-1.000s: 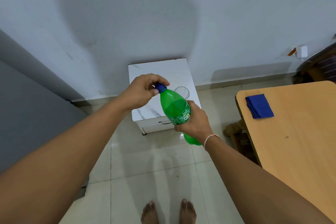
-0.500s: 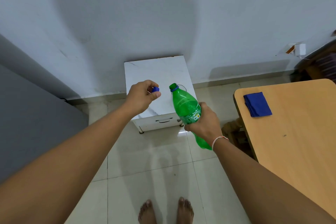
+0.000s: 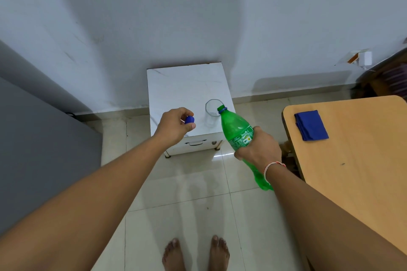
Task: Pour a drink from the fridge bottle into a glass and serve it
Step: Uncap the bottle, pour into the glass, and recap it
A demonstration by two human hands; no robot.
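The right hand (image 3: 258, 149) is gripping the ribbed green plastic bottle (image 3: 236, 130) – uncapped, tilting beside the clear glass (image 3: 211, 113) on the marble-topped cabinet (image 3: 176, 86). Left hand (image 3: 174, 126) is pinching the round blue cap (image 3: 189, 120) beside the glass.

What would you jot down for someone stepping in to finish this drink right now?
Left hand: pinches the blue cap, held above the white cabinet.
Right hand: grips the green Sprite bottle round its label, tilted, open mouth beside the glass rim.
Clear glass: upright on the cabinet top, looks empty.
Done: bottle out, cap off.
Left: pour into the glass, recap the bottle, serve the glass, perhaps at the wooden table where a folded blue cloth lies.
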